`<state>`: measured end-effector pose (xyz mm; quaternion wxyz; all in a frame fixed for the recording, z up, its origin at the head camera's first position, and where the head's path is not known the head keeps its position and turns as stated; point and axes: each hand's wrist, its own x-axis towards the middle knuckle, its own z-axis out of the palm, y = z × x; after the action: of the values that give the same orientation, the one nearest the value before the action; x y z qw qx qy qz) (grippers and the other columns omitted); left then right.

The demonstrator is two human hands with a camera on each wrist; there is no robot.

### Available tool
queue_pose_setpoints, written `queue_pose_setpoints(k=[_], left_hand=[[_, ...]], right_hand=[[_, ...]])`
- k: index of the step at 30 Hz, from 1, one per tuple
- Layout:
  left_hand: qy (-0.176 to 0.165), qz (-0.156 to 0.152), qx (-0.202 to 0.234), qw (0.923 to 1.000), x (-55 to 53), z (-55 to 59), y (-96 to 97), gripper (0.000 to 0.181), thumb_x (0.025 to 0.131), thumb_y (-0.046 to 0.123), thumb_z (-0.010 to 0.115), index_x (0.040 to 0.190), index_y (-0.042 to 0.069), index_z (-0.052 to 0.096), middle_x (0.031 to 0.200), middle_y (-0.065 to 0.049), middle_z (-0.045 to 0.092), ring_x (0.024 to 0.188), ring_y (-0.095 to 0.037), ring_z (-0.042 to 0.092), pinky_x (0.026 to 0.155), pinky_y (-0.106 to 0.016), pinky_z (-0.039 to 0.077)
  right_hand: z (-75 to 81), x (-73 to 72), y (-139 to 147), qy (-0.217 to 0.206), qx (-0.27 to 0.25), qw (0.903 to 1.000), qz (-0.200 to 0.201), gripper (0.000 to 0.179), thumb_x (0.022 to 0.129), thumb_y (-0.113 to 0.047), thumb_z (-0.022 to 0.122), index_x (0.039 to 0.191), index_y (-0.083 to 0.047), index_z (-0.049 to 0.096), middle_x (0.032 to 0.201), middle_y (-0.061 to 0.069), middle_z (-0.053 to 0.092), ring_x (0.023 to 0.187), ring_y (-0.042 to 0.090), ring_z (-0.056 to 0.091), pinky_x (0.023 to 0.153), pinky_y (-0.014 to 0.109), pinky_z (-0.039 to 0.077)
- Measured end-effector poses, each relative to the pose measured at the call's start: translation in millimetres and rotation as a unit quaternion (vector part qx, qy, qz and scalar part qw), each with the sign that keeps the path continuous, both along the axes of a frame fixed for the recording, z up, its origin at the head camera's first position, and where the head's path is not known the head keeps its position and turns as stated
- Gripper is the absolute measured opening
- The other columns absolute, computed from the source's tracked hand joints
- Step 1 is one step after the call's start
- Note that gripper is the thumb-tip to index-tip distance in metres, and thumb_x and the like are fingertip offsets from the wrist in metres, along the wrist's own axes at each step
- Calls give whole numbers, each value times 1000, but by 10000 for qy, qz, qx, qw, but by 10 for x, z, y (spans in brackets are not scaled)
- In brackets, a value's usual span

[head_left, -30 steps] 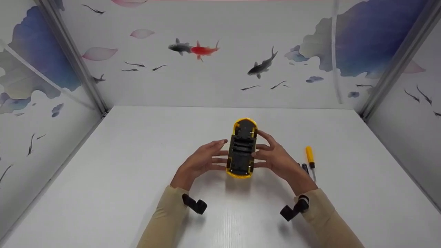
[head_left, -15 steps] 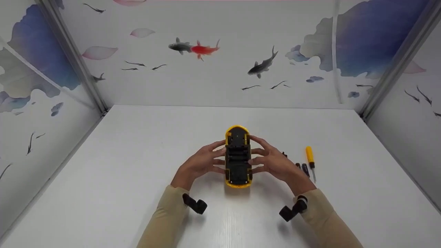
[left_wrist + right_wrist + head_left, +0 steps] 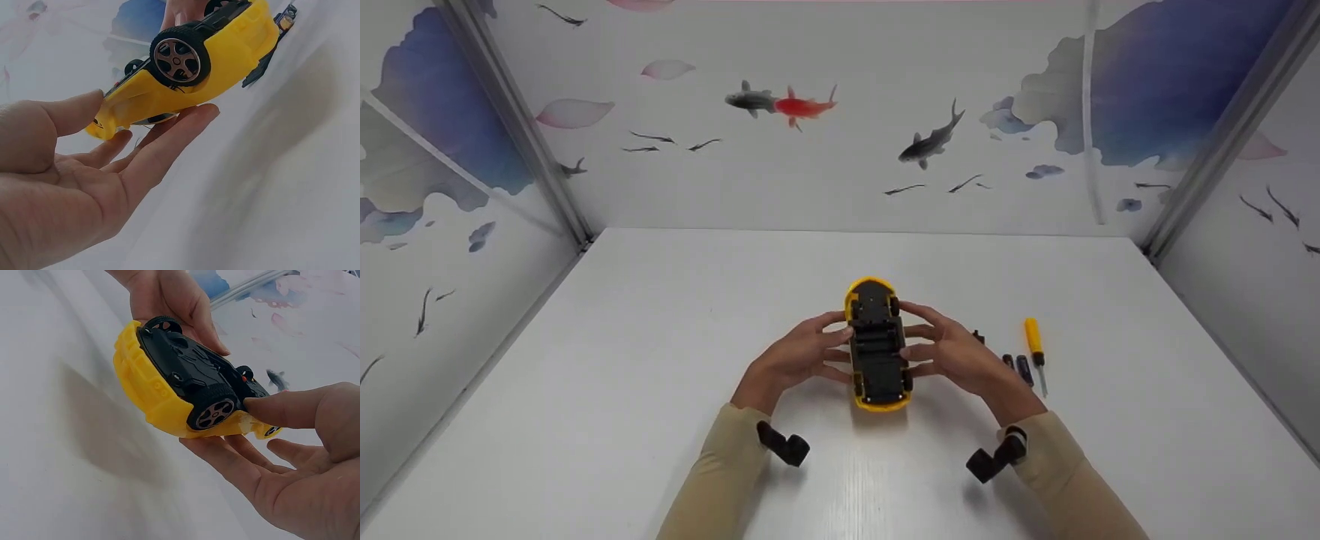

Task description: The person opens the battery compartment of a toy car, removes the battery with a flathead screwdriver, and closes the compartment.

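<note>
A yellow toy car [image 3: 879, 381] is held upside down above the white table, its black underside facing up and a ribbed, uncovered recess across its middle. My left hand [image 3: 799, 349] grips one long side, thumb on the edge and fingers under the yellow body. From the opposite side my right hand [image 3: 960, 358] grips it too, with its thumb [image 3: 281, 408] beside a spoked wheel [image 3: 214, 413]. In the left wrist view the car's yellow flank [image 3: 230, 62] rests over my spread fingers. The car's roof is turned down, mostly hidden.
A screwdriver [image 3: 1033, 337] with a yellow handle lies on the table [image 3: 585, 390], right of my right hand. Between them are dark cylinders [image 3: 1024, 370] like batteries and a small black piece [image 3: 979, 337]. Printed walls [image 3: 840, 195] enclose the table's back and sides.
The car has come down and nearer to me, shifting slightly left and tilting the other way. My left fingers and thumb have closed in on its side; the small black piece has come into view.
</note>
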<state>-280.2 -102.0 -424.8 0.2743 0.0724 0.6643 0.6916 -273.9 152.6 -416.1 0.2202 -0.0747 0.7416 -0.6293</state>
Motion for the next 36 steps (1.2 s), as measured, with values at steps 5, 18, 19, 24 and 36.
queue_pose_setpoints(k=[5,18,19,24,36], left_hand=[[-108,124,-49,9999,-10,-16,-3,56,105,20,52,156,13,33,146,-18,53,124,-36,60,90,-49,60],[-271,445,-179,9985,-37,-94,-83,53,105,17,49,155,11,34,143,-19,54,119,-34,62,84,-44,61],[-283,451,-195,9984,-39,-100,-87,53,105,17,49,155,10,34,144,-19,54,120,-34,62,84,-43,61],[-362,514,-248,9977,-47,-133,-99,52,105,17,49,155,10,34,143,-21,55,122,-36,62,87,-43,60],[-902,563,116,9943,-58,-189,-107,52,106,15,47,156,11,33,145,-25,51,127,-40,57,96,-56,55]], right_hand=[[7,-1,6,93,293,9994,183,73,95,-13,64,159,-21,28,154,23,40,131,38,55,98,49,56],[96,-93,357,1295,1536,9796,67,44,102,-24,59,142,-7,54,142,18,57,127,34,58,100,39,56],[93,-106,393,1474,1648,9753,50,43,102,-24,59,141,-6,55,140,18,58,125,34,59,100,39,56],[76,-171,533,2288,2245,9472,-46,37,100,-17,60,134,-4,60,132,19,64,121,34,61,99,45,56],[10,-297,780,2510,2984,9208,68,39,96,-9,65,133,1,59,130,23,63,123,41,58,95,50,55]])
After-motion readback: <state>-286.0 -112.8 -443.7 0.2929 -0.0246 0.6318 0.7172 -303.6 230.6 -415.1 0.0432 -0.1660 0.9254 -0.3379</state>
